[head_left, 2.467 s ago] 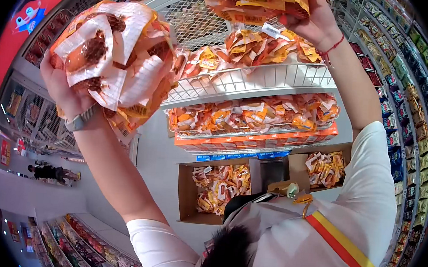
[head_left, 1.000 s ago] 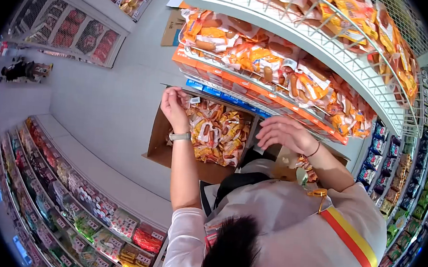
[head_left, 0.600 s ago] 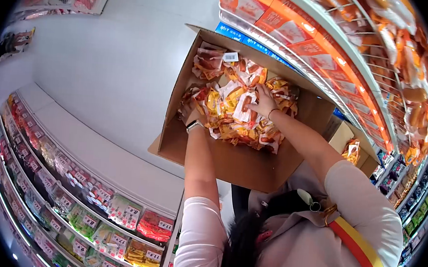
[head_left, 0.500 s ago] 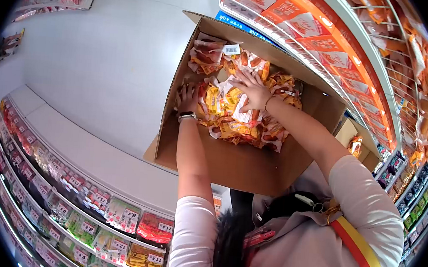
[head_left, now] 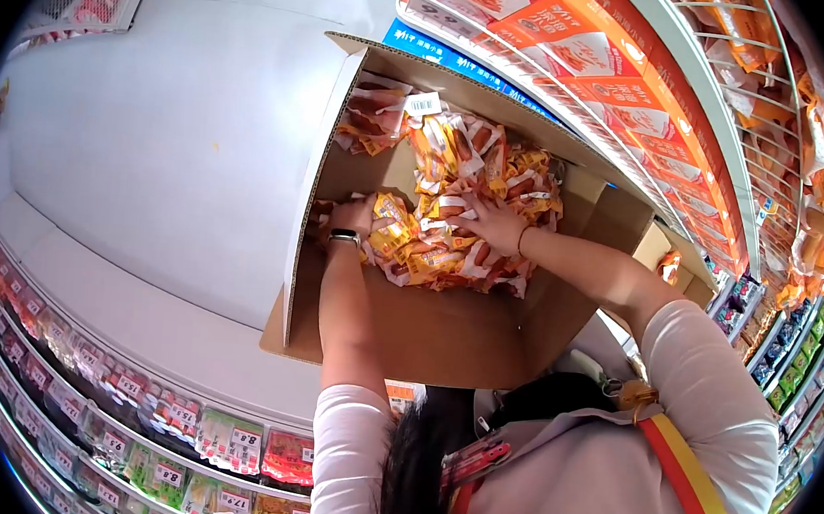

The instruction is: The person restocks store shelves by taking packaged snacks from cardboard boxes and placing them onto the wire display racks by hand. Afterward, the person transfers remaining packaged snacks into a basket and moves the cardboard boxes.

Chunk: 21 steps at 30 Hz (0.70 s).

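Note:
A large cardboard box (head_left: 406, 347) holds a heap of small snack packets (head_left: 437, 235) in orange, yellow and white wrapping. My left hand (head_left: 351, 216), with a watch (head_left: 345, 236) at its wrist, reaches down at the left edge of the heap, close to the box's left wall. Its fingers are hidden among the packets. My right hand (head_left: 493, 224) rests on top of the heap, fingers stretched out over the wrappers. A larger clear-looking pack (head_left: 374, 111) of reddish-brown food with a white barcode label (head_left: 424, 103) lies in the upper left corner.
Orange cartons (head_left: 579, 54) stand on a wire-edged shelf beyond the box, with blue cartons (head_left: 454, 61) beneath. Hanging packs (head_left: 808, 189) fill a rack on the right. Priced shelves (head_left: 172, 412) curve along the lower left. A smaller open box (head_left: 689, 262) sits behind my right arm.
My right hand has moved lower on the heap, off the upper packets. My left hand has shifted down and dug in among the packets. The view has shifted slightly.

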### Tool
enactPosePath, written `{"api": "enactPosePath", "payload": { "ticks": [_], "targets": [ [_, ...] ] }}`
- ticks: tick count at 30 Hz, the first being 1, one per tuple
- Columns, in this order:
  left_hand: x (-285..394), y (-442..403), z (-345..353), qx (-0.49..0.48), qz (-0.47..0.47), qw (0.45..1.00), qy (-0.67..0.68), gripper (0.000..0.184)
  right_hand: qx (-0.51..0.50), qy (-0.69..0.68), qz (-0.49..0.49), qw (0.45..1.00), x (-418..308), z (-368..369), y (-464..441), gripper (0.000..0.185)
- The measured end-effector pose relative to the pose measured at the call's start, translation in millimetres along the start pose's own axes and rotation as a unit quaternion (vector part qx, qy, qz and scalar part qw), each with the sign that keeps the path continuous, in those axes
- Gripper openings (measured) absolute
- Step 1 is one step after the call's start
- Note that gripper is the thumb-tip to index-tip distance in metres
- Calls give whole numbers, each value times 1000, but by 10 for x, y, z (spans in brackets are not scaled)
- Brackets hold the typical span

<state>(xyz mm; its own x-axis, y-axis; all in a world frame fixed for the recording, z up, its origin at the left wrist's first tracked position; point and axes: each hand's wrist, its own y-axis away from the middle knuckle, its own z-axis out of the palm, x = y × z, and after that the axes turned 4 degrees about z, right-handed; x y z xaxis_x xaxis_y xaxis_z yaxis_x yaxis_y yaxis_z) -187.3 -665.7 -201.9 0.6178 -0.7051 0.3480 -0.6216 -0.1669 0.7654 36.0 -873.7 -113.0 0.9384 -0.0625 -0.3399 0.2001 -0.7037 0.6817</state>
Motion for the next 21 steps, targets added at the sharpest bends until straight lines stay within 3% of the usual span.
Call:
{"api": "enactPosePath", "payload": {
  "ticks": [1,3,4,6,8,11,12,14,16,18,20,21],
  "targets": [
    [-5,40,49,54,29,998,-29,59,2,1,0,1000,23,15,-23,105],
    [4,73,17,24,19,999,-17,56,-30,-148,39,988,13,31,-73,83],
    [25,117,-11,-6,8,1000,-3,54,-28,-150,38,988,22,71,-92,83],
    [90,333,-125,54,13,998,24,56,-6,-266,105,958,15,73,-155,70],
    [210,550,-356,-18,15,998,-63,53,58,-290,80,952,0,29,-18,55],
    [563,1155,-840,63,18,997,43,43,165,-377,15,911,-4,-322,385,59],
    [705,1399,-1047,84,18,995,59,42,100,-452,72,883,-4,-580,600,56],
    [976,1978,-1416,133,-31,985,106,42,200,-490,-13,848,98,-850,998,55],
    [1183,2517,-1622,249,-14,955,161,41,236,-448,9,862,77,-1335,1612,59],
    [1589,3133,-1953,298,-42,914,273,35,272,-439,-5,856,-89,-2087,2480,56],
    [2369,3838,-2621,409,-2,892,191,28,257,-434,-8,863,-217,-2726,3402,49],
    [2708,4126,-2913,459,32,870,175,26,282,-423,-55,859,-253,-2987,3814,45]
  ]
}}
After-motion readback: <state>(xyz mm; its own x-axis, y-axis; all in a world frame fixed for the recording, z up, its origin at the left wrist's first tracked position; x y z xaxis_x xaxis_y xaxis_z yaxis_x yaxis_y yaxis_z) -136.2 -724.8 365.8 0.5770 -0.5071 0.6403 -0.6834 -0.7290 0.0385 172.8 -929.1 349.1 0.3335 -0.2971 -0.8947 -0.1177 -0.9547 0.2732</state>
